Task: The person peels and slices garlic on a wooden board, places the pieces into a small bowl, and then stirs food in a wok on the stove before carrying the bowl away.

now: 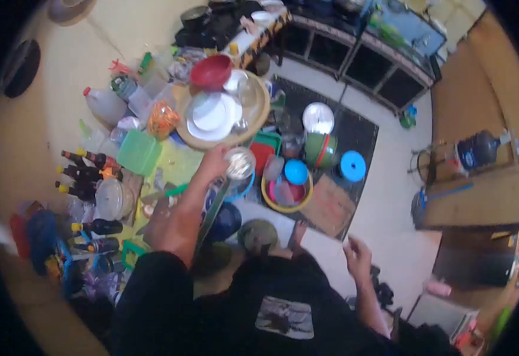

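Observation:
My left hand [216, 162] is closed on the rim of a small clear bowl [240, 164] with whitish pieces inside. The bowl is held in front of a large tan basin [191, 141], where white plates [210, 113] and a red bowl [212, 72] are stacked. Out to the right, over the pale floor, my right hand [359, 256] has its fingers drawn together. Something thin and pale may be at its fingertips, but it is too small to make out.
A yellow-rimmed tub [287, 209] with plastic bowls, a blue container [352, 166] and a green pot [318, 149] stand on the floor. Dark bottles [81, 173] and a green box [139, 152] crowd the table at left. A water jug [476, 152] is at right.

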{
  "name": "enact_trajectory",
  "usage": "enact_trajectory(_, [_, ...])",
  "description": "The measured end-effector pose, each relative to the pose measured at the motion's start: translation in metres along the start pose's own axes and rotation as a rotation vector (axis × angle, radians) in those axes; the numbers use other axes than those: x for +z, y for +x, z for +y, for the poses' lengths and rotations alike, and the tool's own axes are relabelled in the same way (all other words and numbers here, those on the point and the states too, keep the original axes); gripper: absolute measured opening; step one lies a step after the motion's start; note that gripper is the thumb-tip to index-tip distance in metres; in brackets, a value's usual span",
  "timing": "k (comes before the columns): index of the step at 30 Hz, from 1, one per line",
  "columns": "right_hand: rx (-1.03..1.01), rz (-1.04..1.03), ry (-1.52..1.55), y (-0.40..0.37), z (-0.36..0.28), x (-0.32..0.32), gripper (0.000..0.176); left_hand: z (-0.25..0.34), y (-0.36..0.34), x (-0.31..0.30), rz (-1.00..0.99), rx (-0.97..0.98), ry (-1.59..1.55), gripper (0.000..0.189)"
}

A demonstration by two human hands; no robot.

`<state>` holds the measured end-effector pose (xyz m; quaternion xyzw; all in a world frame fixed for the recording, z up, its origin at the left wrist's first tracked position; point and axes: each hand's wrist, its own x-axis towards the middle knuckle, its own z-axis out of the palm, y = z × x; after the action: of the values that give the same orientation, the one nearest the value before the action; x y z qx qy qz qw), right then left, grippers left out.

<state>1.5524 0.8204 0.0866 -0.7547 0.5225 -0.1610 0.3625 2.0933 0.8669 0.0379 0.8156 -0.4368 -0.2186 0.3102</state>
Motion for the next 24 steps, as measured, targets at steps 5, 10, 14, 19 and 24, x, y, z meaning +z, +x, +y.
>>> enact_trajectory(5, [-0.376, 0.039, 0.169, 0.034, -0.144, -0.027, 0.026, 0.172, -0.045, 0.016, -0.319, 0.270, -0.102, 0.035])
enact_trajectory(10, [-0.662, -0.045, -0.072, 0.054, -0.126, -0.070, 0.016, 0.292, -0.091, 0.066, -0.534, 0.360, -0.112, 0.034])
enact_trajectory(14, [-0.705, -0.198, -0.429, 0.056, -0.061, -0.118, 0.029, 0.348, -0.107, 0.141, -0.631, 0.479, -0.086, 0.034])
enact_trajectory(19, [-0.610, -0.322, -0.655, 0.037, 0.020, -0.170, 0.017, 0.418, -0.123, 0.233, -0.827, 0.648, -0.089, 0.028])
enact_trajectory(24, [-0.461, -0.405, -0.504, 0.032, 0.067, -0.233, 0.012, 0.464, -0.132, 0.297, -0.880, 0.489, -0.124, 0.031])
